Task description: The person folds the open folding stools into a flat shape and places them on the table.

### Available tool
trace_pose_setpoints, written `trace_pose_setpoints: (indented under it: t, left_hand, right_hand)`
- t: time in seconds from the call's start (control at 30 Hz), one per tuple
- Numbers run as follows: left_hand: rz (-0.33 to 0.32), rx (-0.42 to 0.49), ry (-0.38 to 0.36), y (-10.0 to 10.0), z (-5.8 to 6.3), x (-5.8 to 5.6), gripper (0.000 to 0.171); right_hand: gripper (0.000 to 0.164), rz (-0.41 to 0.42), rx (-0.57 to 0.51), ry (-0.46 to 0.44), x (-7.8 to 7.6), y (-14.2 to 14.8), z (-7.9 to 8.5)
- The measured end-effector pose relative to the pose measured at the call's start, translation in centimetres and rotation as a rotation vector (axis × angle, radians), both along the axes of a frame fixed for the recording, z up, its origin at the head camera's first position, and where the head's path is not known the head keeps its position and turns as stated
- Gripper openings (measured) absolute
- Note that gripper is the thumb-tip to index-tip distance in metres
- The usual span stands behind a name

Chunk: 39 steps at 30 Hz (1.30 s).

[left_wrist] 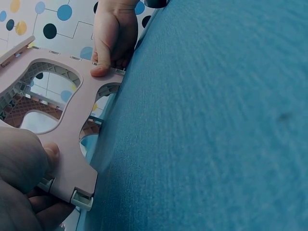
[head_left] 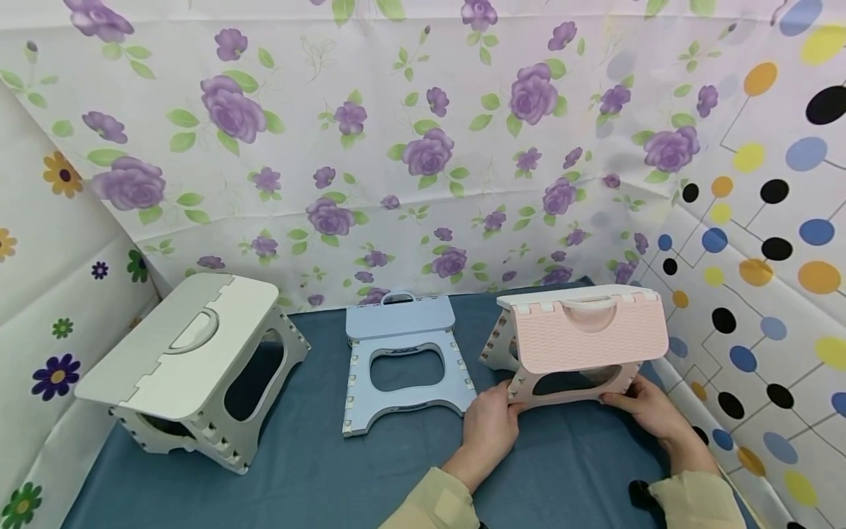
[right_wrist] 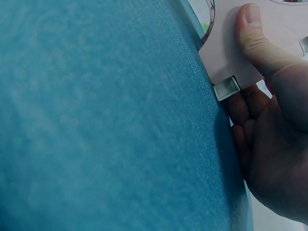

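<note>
A pink folding stool with a white back edge stands unfolded on the blue cloth, at the right of the head view. Low on the left side of its near leg panel, my left hand grips the foot, thumb on the front face and fingers behind, as the left wrist view shows. On the opposite foot, my right hand holds the panel's edge; in the right wrist view its thumb presses the pink face while the other fingers curl behind. Both feet sit right at the cloth.
A light blue folding stool lies folded flat in the middle, close to my left hand. At the left stands a white folding stool, unfolded. Flowered sheeting rises behind, and dotted sheeting borders the right side.
</note>
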<state>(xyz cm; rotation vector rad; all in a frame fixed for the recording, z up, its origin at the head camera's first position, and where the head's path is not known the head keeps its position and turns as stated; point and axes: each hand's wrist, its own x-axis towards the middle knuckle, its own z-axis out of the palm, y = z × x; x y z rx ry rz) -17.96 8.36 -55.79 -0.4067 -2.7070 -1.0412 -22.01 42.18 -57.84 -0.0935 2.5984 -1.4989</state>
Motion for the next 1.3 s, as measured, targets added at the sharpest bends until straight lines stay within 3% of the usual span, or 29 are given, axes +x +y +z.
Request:
trace_pose_setpoints:
  t: [0.67,1.3]
  left_hand:
    - [0.006,-0.019,0.003,0.10,-0.21,0.05,0.030]
    - [0.007,-0.021,-0.014,0.19,-0.14,0.11,0.019]
  right_hand:
    - [0.050,0.025,-0.034,0.050,0.29,-0.01,0.12]
    - [0.050,0.025,-0.019,0.013,0.18,-0.09,0.22]
